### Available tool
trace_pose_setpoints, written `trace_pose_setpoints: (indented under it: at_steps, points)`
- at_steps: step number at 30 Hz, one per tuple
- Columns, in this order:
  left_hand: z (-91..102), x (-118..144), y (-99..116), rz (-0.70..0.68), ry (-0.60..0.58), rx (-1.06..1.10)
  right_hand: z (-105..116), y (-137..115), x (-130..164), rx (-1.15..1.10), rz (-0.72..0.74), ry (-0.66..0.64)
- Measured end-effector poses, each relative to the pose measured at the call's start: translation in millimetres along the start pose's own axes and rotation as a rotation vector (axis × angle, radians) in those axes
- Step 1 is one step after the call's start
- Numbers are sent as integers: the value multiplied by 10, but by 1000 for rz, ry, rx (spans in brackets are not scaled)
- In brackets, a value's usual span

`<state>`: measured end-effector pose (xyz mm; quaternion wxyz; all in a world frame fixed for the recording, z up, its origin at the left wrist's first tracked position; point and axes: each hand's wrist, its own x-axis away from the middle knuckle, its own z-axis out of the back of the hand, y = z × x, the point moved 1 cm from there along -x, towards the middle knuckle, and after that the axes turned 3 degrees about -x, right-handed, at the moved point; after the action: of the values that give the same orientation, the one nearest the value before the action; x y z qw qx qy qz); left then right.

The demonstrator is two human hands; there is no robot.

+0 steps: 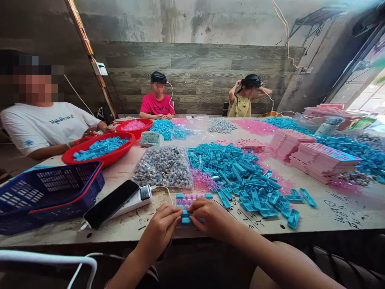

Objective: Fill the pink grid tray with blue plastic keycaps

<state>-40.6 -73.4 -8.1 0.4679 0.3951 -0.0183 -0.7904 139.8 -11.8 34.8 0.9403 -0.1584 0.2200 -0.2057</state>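
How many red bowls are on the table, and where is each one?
2. The larger red bowl holds blue pieces and sits at the left, behind the blue basket. The smaller red bowl holds pink pieces, just behind it. Others may be hidden by the piles.

Left hand [161,226] and right hand [210,218] side by side, fingers curled, seemingly pinching; forearms converge.
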Motion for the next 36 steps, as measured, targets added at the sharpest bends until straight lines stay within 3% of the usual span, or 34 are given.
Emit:
trace_pose_setpoints:
  at_steps: [8, 21, 28, 36]
  points:
    - [21, -10, 98, 2, 41, 0, -9, 4, 34, -18, 26, 11]
    - [-29, 66, 206, 122, -7, -83, -66, -11, 42, -73, 7, 5]
    - [3, 48, 113, 206, 50, 50, -82, 84, 38, -191, -51, 142]
    - [-33, -16, -8, 223, 158, 96, -41, 91, -4, -41, -167, 72]
